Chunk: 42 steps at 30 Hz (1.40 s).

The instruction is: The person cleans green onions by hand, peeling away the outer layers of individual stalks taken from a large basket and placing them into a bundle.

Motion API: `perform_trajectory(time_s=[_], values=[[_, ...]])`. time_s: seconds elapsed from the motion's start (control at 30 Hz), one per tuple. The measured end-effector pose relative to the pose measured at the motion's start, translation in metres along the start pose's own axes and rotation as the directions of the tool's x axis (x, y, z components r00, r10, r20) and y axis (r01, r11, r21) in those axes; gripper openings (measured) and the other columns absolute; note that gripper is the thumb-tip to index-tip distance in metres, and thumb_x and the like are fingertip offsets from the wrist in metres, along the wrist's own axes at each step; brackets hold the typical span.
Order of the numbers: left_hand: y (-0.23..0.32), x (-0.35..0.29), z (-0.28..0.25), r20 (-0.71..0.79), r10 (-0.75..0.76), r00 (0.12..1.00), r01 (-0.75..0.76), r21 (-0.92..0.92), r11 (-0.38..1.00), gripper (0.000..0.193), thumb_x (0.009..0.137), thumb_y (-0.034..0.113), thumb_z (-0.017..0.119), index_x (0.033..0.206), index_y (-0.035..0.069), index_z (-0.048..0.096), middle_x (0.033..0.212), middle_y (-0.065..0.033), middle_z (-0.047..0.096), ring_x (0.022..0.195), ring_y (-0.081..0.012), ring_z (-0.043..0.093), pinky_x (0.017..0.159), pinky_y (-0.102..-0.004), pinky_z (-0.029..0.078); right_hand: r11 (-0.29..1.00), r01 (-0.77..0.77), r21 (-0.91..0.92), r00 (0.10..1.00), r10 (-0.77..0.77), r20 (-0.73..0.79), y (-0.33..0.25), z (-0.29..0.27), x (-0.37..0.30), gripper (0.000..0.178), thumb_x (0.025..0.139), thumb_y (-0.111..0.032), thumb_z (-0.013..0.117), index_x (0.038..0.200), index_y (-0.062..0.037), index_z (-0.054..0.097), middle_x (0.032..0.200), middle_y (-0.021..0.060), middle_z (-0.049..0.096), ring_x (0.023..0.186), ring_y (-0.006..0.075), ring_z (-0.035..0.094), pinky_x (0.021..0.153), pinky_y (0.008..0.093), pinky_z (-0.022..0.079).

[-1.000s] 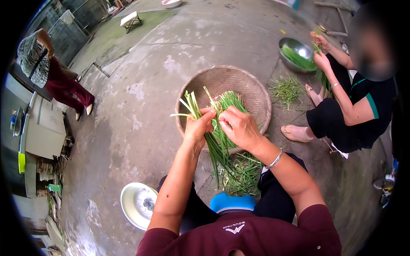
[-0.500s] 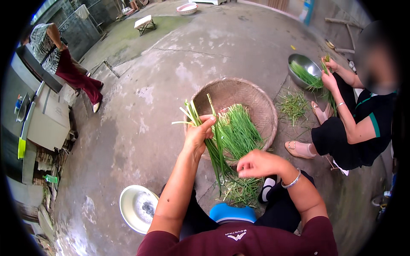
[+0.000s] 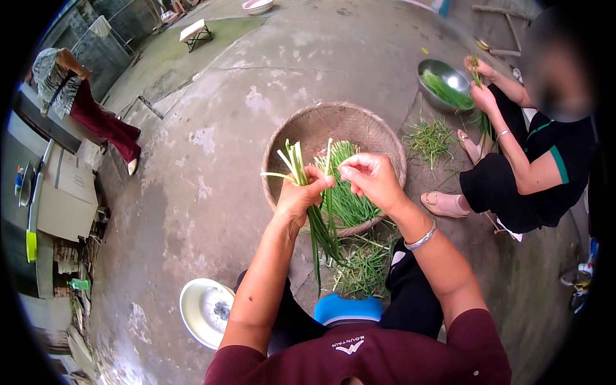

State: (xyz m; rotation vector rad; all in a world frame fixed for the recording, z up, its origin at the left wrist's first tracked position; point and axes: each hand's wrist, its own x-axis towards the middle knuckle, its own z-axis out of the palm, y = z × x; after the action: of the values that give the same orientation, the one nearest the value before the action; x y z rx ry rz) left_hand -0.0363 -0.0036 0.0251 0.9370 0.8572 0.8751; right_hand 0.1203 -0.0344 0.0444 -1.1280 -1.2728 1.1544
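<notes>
My left hand (image 3: 301,196) is closed around a bunch of green chives (image 3: 323,234), pale stem ends up and leaves hanging below. One stalk stands apart from the bunch beside my thumb. Close to that stalk, my right hand (image 3: 372,183) has thumb and forefinger pinched together; whatever may be between them is too small to make out. Beneath both hands sits a round woven basket (image 3: 295,131), with a pile of chives (image 3: 359,205) lying in it, partly hidden by my right hand.
Trimmed scraps (image 3: 362,269) lie on the ground before my blue stool (image 3: 346,308). A white basin (image 3: 192,314) stands at my left. On the right, a seated person (image 3: 526,160) holds chives beside a metal bowl (image 3: 427,70) and another scrap heap (image 3: 430,140). Someone stands far left (image 3: 90,102).
My right hand has risen from below the basket's near rim to beside the stalk at my left hand, its fingers now pinched. My left hand still grips the bunch. The view has shifted slightly.
</notes>
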Motion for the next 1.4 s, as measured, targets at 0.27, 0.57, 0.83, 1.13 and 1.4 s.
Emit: perform_trajectory(time_s=[0.27, 0.57, 0.83, 1.13, 1.4], values=[[-0.007, 0.002, 0.006, 0.035, -0.010, 0.999, 0.006, 0.121, 0.993, 0.014, 0.065, 0.009, 0.066, 0.069, 0.006, 0.053, 0.063, -0.0019, 0.056, 0.045, -0.0038, 0.041, 0.039, -0.0157, 0.028, 0.997, 0.016, -0.074, 1.000, -0.018, -0.025, 0.000, 0.000, 0.005, 0.011, 0.072, -0.009, 0.059, 0.071, 0.0017, 0.057, 0.057, -0.0012, 0.052, 0.047, 0.0020, 0.044, 0.039, 0.0174, 0.034], [-0.005, -0.005, 0.007, 0.097, -0.008, 0.995, -0.014, 0.218, 0.976, 0.014, 0.063, 0.007, 0.067, 0.064, 0.004, 0.053, 0.058, -0.0015, 0.054, 0.045, -0.0057, 0.042, 0.038, -0.0180, 0.029, 0.921, 0.025, 0.389, 0.937, 0.115, -0.331, -0.004, -0.032, 0.024, 0.007, 0.072, -0.006, 0.057, 0.069, 0.0007, 0.055, 0.055, 0.0026, 0.052, 0.040, 0.0073, 0.045, 0.036, 0.0174, 0.038], [-0.001, -0.010, 0.005, 0.074, -0.101, 0.992, 0.085, 0.203, 0.975, 0.013, 0.066, 0.009, 0.065, 0.068, 0.004, 0.054, 0.059, -0.0036, 0.055, 0.043, -0.0059, 0.040, 0.039, -0.0179, 0.029, 0.945, -0.292, 0.151, 0.927, 0.318, -0.200, -0.009, -0.031, 0.009, 0.023, 0.072, -0.021, 0.061, 0.064, -0.0015, 0.052, 0.050, -0.0010, 0.045, 0.036, 0.0033, 0.040, 0.030, 0.0160, 0.031], [-0.003, -0.012, 0.018, 0.060, -0.046, 0.997, 0.033, 0.199, 0.979, 0.017, 0.067, 0.012, 0.065, 0.075, 0.001, 0.056, 0.058, -0.0022, 0.054, 0.042, -0.0046, 0.040, 0.038, -0.0172, 0.027, 0.957, -0.210, 0.200, 0.977, 0.202, 0.063, 0.009, -0.011, 0.006, 0.018, 0.075, -0.015, 0.058, 0.068, 0.0013, 0.054, 0.052, 0.0019, 0.050, 0.040, 0.0059, 0.045, 0.035, 0.0167, 0.036], [-0.009, -0.019, 0.015, 0.117, -0.052, 0.992, 0.018, 0.276, 0.961, 0.014, 0.068, 0.011, 0.064, 0.071, 0.000, 0.058, 0.055, -0.0027, 0.054, 0.040, -0.0050, 0.037, 0.037, -0.0187, 0.027, 0.925, 0.094, 0.367, 0.878, 0.096, -0.468, -0.001, -0.056, 0.034, 0.019, 0.076, -0.015, 0.055, 0.064, -0.0022, 0.051, 0.052, 0.0004, 0.048, 0.039, 0.0059, 0.042, 0.036, 0.0171, 0.037]])
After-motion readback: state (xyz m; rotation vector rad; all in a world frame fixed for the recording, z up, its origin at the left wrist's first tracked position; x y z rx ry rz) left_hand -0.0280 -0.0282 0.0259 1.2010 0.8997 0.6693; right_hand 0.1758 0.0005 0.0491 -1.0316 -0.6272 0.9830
